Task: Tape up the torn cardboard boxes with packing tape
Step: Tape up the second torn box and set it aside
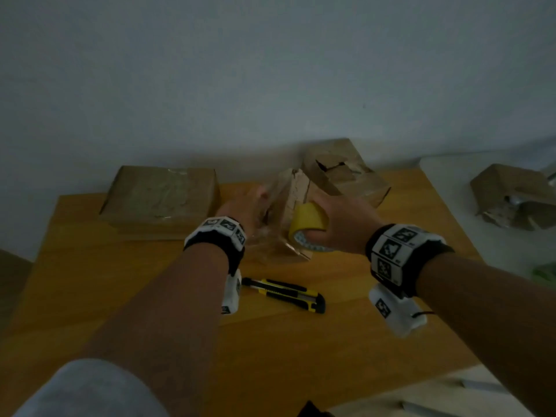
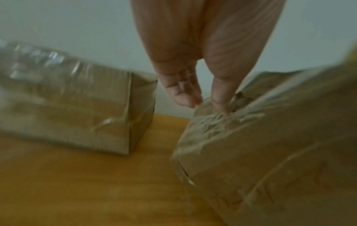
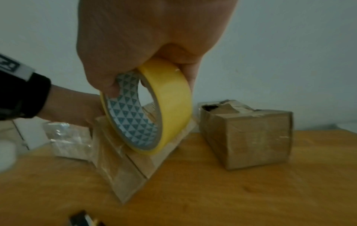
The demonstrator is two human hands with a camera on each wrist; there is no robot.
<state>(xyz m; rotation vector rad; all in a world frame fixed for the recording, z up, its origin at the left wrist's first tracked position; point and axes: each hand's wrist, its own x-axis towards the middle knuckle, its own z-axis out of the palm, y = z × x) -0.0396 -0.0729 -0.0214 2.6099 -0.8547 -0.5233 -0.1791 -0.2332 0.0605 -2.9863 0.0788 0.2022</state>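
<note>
A small cardboard box (image 1: 296, 188) wrapped in clear tape stands tilted on edge mid-table, its top torn and crumpled (image 2: 218, 125). My left hand (image 1: 240, 210) is at the box's left side; in the left wrist view its thumb (image 2: 220, 97) touches the torn top while the fingers (image 2: 183, 94) stay fairly straight beside it. My right hand (image 1: 340, 224) grips a yellow tape roll (image 1: 308, 219), thumb inside the core. In the right wrist view the roll (image 3: 173, 110) sits against the box's near face (image 3: 123, 172).
A flat taped box (image 1: 159, 197) lies at the back left. A torn box (image 1: 349, 173) stands at the back right. A yellow-black utility knife (image 1: 285, 293) lies between my wrists on the wooden table (image 1: 301, 356). Another torn box (image 1: 511, 197) rests on a white surface, far right.
</note>
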